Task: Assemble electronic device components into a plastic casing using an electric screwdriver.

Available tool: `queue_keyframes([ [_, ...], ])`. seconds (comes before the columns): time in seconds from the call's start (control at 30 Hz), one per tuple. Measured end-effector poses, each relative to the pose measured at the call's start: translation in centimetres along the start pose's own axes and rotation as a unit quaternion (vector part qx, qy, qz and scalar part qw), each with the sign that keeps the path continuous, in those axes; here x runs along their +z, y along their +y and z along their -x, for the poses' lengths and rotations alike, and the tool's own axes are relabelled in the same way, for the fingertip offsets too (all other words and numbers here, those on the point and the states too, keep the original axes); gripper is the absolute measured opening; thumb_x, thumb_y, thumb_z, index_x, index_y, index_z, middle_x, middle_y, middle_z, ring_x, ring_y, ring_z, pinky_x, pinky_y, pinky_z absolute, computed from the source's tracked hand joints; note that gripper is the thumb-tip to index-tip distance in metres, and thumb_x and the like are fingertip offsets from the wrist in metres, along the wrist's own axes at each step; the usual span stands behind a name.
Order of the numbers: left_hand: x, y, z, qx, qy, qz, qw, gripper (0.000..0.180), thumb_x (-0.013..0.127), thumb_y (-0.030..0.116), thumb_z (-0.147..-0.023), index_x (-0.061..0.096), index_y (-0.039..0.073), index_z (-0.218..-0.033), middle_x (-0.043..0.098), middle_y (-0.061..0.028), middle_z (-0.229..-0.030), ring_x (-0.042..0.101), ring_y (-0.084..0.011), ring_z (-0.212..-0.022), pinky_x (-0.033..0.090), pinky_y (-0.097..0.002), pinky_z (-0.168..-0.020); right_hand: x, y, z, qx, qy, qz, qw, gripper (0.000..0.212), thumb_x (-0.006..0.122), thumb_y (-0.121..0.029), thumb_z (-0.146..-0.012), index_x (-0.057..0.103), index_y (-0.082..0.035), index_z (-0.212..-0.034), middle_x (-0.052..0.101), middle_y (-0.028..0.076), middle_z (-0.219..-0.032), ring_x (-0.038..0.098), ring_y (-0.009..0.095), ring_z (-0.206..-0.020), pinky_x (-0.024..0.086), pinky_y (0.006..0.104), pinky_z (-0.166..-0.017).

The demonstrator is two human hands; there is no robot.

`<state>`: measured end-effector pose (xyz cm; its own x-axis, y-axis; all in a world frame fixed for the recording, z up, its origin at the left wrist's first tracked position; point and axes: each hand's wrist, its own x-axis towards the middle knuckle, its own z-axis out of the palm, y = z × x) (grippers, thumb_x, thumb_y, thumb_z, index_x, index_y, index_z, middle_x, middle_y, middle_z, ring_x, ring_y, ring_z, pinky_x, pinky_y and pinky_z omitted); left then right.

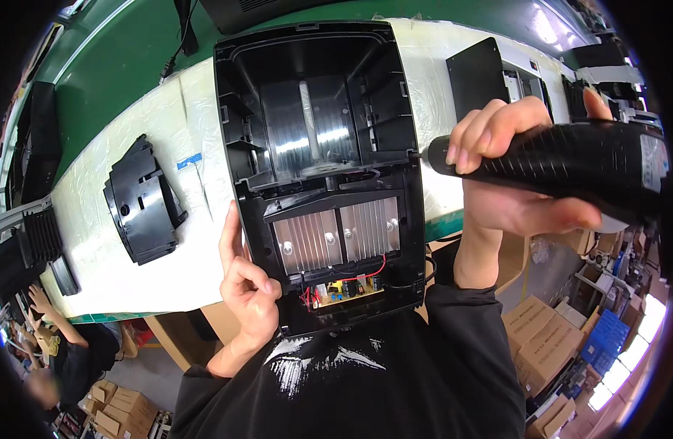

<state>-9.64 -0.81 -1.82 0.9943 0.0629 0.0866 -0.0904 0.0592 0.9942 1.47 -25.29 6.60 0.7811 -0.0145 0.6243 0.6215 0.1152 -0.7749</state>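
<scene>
Right hand [494, 206]: clamped on a black driver [563, 157], tip at the casing's [412, 241] right side.
Left hand [254, 300]: against its left side, grip unclear.
Casing: open side up on the white-covered bench [84, 219].

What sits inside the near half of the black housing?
The black housing shows two ribbed metal plates, red wires and part of a yellowish circuit board. Whatever lies beneath the plates is covered.

Pale label [652, 162] on the black handheld tool [563, 159], seemingly too small and blurred for reading.
</scene>
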Motion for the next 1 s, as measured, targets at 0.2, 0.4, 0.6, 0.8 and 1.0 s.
queue_keyframes([
  [0.2,0.2,0.4,-0.1,-0.007,-0.004,-0.014,1.0,0.027,0.041,-0.011,-0.047,0.032,0.01,-0.061,0.024,-0.0237,-0.146,0.011,-0.0346,-0.14,0.001,-0.0423,-0.113,-0.8,0.3,0.1,-0.017,-0.004,-0.055,0.998,0.088,0.039,-0.076,-0.076,0.013,-0.018,-0.137,0.053,0.011,-0.073,0.051,0.017,-0.049,0.047,0.0303,-0.045],
  [0.4,-0.2,0.1,0.0,-0.004,0.015,-0.02,1.0,0.021,0.043,-0.01,-0.052,0.036,0.008,-0.061,0.026,-0.0247,-0.145,0.015,-0.0359,-0.139,0.008,-0.0413,-0.111,0.8,-1.7,-0.3,0.06,-0.017,0.016,0.998,0.09,0.049,-0.068,-0.078,0.01,-0.015,-0.139,0.054,0.014,-0.07,0.053,0.021,-0.051,0.048,0.0341,-0.047],
  [0.6,0.1,-0.2,0.2,-0.006,0.016,0.017,1.0,0.019,0.043,-0.011,-0.056,0.039,0.006,-0.062,0.026,-0.0268,-0.144,0.017,-0.0372,-0.139,0.014,-0.0406,-0.109,-2.2,-9.1,-0.9,-0.05,0.005,-0.058,0.997,0.076,0.053,-0.078,-0.067,0.048,-0.004,-0.084,0.046,0.006,-0.066,0.049,0.016,-0.051,0.041,0.0264,-0.046],
  [0.8,-0.4,-0.2,0.2,0.007,0.021,0.009,1.0,0.018,0.043,-0.007,-0.053,0.037,0.007,-0.063,0.027,-0.026,-0.144,0.019,-0.0365,-0.138,0.012,-0.0403,-0.11,-11.5,-14.2,1.8,-0.251,0.172,0.162,0.939,0.081,0.04,-0.083,-0.071,0.052,-0.003,-0.08,0.053,0.008,-0.071,0.05,0.019,-0.054,0.042,0.0319,-0.052],
  [1.0,0.2,-0.1,0.0,0.005,0.02,-0.015,1.0,0.02,0.041,-0.004,-0.048,0.033,0.008,-0.062,0.029,-0.0232,-0.144,0.013,-0.0362,-0.14,0.002,-0.0441,-0.111,-16.2,-10.0,3.8,-0.196,0.361,0.266,0.872,0.082,0.029,-0.082,-0.074,0.053,-0.005,-0.083,0.053,0.009,-0.065,0.05,0.022,-0.05,0.041,0.0327,-0.05],
])
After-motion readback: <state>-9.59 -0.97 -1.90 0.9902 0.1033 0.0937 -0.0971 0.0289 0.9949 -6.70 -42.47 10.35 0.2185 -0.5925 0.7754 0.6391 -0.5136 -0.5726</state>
